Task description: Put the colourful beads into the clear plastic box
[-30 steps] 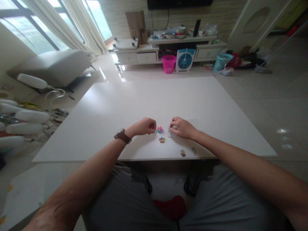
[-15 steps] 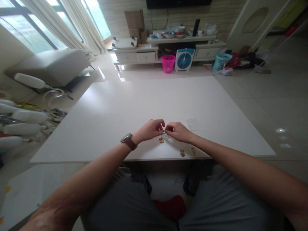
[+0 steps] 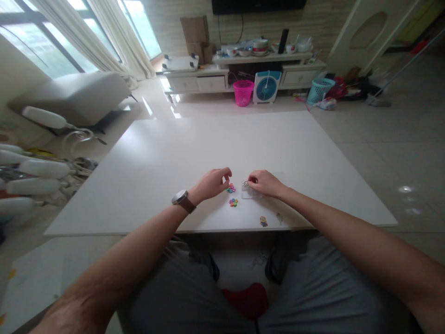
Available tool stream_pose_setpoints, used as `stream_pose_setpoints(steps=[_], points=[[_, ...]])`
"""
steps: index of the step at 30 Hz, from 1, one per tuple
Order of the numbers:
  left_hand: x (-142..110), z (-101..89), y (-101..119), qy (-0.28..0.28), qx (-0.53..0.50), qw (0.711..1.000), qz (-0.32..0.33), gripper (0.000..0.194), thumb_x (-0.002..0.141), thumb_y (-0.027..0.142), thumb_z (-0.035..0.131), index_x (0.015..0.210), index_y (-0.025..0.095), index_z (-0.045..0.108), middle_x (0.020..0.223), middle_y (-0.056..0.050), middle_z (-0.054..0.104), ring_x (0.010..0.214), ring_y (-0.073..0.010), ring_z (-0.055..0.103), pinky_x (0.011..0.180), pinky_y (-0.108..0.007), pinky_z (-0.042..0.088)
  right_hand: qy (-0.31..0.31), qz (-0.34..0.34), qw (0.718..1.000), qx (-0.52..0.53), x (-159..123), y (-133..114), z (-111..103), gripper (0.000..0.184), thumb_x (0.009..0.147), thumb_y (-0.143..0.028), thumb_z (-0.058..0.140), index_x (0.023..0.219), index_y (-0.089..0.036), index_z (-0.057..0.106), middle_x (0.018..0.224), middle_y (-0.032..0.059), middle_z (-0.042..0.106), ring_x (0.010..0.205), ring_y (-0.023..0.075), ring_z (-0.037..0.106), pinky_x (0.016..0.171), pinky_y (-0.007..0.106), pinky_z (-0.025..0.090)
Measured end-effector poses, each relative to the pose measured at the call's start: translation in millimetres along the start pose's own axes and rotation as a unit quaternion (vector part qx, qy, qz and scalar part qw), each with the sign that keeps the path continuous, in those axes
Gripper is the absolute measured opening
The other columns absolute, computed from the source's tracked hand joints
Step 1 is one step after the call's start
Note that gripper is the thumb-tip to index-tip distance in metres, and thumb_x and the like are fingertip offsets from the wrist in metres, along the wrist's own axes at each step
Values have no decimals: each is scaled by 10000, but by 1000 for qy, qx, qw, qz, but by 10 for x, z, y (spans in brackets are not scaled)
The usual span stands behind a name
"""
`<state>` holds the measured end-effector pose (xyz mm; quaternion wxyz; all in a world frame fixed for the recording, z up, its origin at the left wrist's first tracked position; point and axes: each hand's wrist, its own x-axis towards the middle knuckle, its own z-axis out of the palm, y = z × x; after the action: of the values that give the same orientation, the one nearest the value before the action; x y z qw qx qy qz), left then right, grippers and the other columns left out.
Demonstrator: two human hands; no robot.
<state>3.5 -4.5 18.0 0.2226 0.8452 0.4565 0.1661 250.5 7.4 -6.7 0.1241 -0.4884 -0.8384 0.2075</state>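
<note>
My left hand (image 3: 214, 182) hovers with thumb and forefinger apart. Just below its fingertips is a small multicoloured flower-like piece (image 3: 231, 188), and a second colourful flower-like piece (image 3: 233, 202) lies nearer to me. My right hand (image 3: 264, 183) is closed in a pinch at a small metal ring (image 3: 246, 184), over the left part of a clear plastic box (image 3: 251, 195). The hand hides part of this box. Closer to the table's front edge lie a small yellow and blue cartoon figure (image 3: 263, 221) and a small pale metallic piece (image 3: 279, 218).
The white table (image 3: 215, 139) spreads out ahead of me, its front edge just above my knees. White lamp-like parts (image 3: 41, 168) stand at its left. Beyond it are a pink basket (image 3: 243, 93), a blue and white fan (image 3: 266, 86) and a low cabinet (image 3: 198, 82).
My hands have parted. The right one has moved right to the clear box; the left has let go of a colourful piece, now visible on the table.
</note>
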Motion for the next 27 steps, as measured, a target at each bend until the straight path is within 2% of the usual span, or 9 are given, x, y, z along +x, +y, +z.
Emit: stream_pose_setpoints(steps=[5, 12, 18, 23, 25, 27], points=[[1, 10, 2, -17, 23, 999, 15, 213, 868, 225, 534, 1060, 199, 622, 934, -26, 725, 730, -155, 635, 677, -278, 466, -16, -6, 999, -42, -23, -39, 50, 160, 883, -249, 592, 829, -170, 721, 820, 52, 712, 745, 170, 611, 686, 265, 403], [2, -5, 19, -35, 32, 999, 10, 190, 871, 227, 539, 1026, 193, 643, 949, -38, 724, 740, -158, 632, 692, -283, 465, 3, -14, 996, -86, -52, -82, -11, 142, 883, -225, 586, 959, -175, 695, 874, 61, 702, 821, 200, 618, 701, 287, 396], [16, 9, -38, -50, 43, 998, 20, 157, 882, 253, 546, 920, 182, 681, 927, -46, 715, 737, -154, 625, 699, -277, 467, -20, -49, 994, -99, -75, -90, -32, 166, 881, -194, 570, 843, -182, 731, 903, 72, 672, 836, 202, 620, 692, 290, 402], [25, 47, -125, -67, 42, 997, 16, 147, 844, 238, 588, 909, 175, 704, 934, -55, 692, 756, -155, 625, 718, -276, 491, 6, -57, 995, -82, -51, -14, -213, 163, 875, -189, 583, 947, -170, 727, 962, 71, 669, 867, 197, 619, 754, 286, 428], [22, 66, -146, -71, 30, 997, 26, 185, 819, 220, 614, 972, 178, 708, 996, -66, 677, 813, -165, 632, 755, -281, 509, 20, -46, 996, -70, -51, 51, -297, 154, 864, -187, 589, 939, -168, 722, 952, 63, 668, 826, 187, 616, 745, 286, 433], [18, 88, -156, -69, 17, 996, 51, 255, 819, 213, 622, 1059, 186, 703, 1076, -81, 656, 905, -182, 636, 828, -299, 520, 4, -40, 997, -68, -67, 126, -349, 151, 858, -212, 609, 949, -168, 721, 973, 64, 668, 800, 183, 613, 735, 288, 438]])
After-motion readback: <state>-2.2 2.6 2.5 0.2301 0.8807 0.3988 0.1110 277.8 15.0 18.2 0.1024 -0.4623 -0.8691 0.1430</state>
